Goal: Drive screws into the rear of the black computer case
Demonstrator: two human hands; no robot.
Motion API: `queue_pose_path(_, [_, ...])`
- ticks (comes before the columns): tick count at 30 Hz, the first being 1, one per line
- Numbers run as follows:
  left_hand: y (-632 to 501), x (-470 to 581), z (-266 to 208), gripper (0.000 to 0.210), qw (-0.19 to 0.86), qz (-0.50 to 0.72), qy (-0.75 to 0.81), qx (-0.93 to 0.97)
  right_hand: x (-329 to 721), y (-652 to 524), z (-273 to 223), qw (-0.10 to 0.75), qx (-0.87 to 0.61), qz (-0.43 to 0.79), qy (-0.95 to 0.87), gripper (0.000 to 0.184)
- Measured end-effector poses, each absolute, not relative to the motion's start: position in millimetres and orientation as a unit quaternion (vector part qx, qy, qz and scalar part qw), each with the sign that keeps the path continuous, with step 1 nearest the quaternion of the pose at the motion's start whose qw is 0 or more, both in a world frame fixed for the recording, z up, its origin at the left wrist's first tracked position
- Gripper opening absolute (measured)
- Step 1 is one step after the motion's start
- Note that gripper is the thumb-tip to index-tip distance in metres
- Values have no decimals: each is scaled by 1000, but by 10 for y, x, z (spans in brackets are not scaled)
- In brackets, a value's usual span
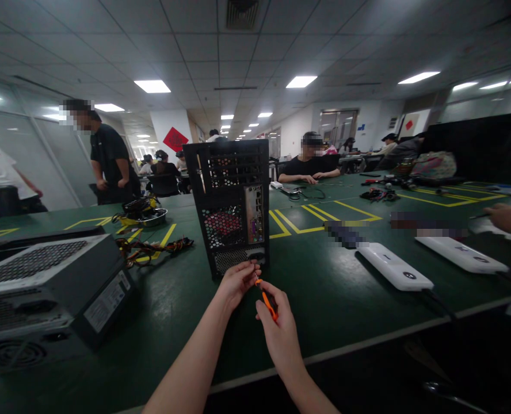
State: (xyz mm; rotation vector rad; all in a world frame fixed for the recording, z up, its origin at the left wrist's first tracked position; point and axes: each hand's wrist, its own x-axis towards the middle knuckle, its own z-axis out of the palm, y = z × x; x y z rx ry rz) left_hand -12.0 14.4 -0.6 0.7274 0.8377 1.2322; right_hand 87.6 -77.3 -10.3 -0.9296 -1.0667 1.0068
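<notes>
A black computer case [199,201] stands upright on the green table, its rear panel facing me. Metal port plates and honeycomb vents show on that panel. My right hand [279,325] is wrapped round the handle of an orange and black screwdriver [269,305], whose shaft points up toward the lower rear of the case. Close to the screwdriver's tip, my left hand [238,282] has its fingers pinched together just in front of the case's bottom. Whatever lies between those fingertips is too small to make out.
Power supply units [57,293] sit at the left, with bundled cables [156,247] behind them. White power banks [393,267] with cords lie at the right. Yellow tape lines mark the green table [333,310]. A person [309,164] sits opposite; another hand [510,218] reaches in at far right.
</notes>
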Motion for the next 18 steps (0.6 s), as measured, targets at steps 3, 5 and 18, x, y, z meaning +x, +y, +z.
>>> queue_pose_path(3, [146,-117,-4,19,679,550,369,316,872,-781,-104,643,-424,434,-469,31])
queue_pose_path(5, [140,-118,-1,19,679,548,372,317,870,-795,-98,637,-439,410,-484,28])
queue_pose_path(18, [154,-122,-30,21,671,536,388,335,868,-810,-60,629,-454,358,-520,27])
